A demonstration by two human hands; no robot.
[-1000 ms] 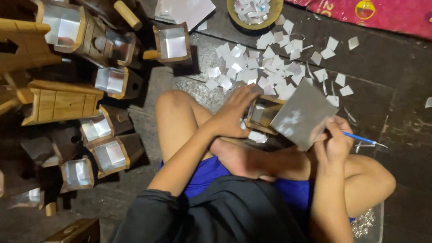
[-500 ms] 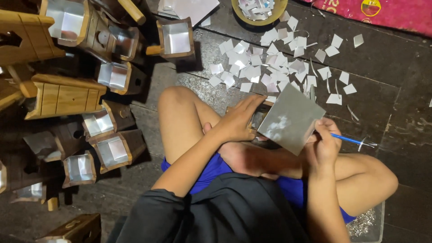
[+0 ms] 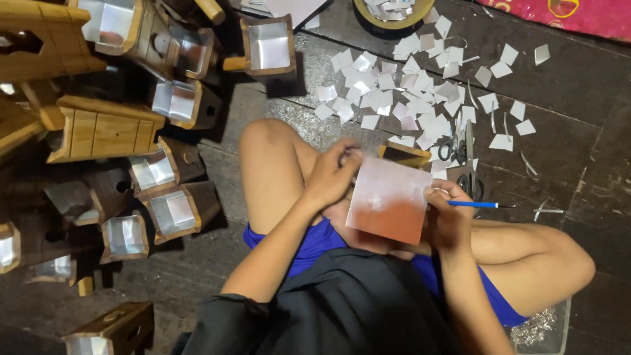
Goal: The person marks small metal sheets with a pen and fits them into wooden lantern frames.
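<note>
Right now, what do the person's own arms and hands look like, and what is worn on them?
Both arms are bare from above the elbow down. The left hand and right hand show no gloves, rings, watch or bands. A dark short sleeve covers the left upper arm; the right one is out of view.

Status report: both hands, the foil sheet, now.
Left hand grips silver sheet at its left edge. Right hand holds the right edge plus blue pen. Scissors beside.

Square silvery sheet (image 3: 389,207) tilted, blue pen (image 3: 474,204) beside.
</note>
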